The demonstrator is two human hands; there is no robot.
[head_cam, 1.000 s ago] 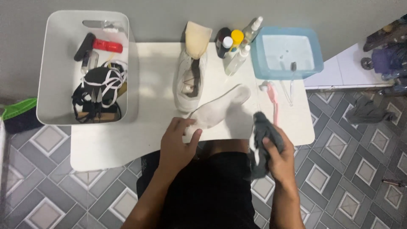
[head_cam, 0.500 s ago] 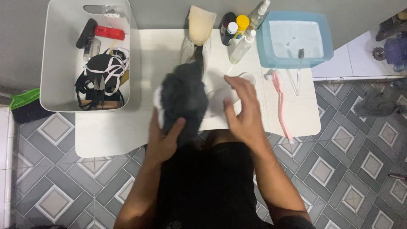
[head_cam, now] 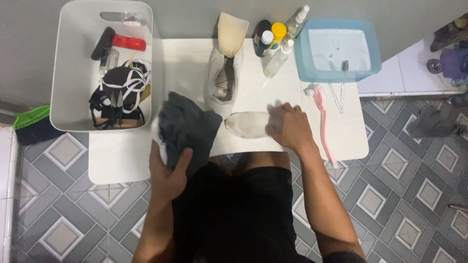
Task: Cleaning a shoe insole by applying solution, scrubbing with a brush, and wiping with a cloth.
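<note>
We hold rag (head_cam: 187, 127) bunched in left hand (head_cam: 168, 173) | right hand (head_cam: 288, 127) flat on insole (head_cam: 247, 124) beside shoe (head_cam: 223, 78) | wiping not begun; shoe untouched

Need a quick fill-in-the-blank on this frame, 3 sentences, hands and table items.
1. The left hand grips a dark grey ____.
2. The right hand rests on a white ____ lying on the table.
3. The pink brush lies just in front of the ____ basin.

Missing words: cloth; sock; blue
</note>
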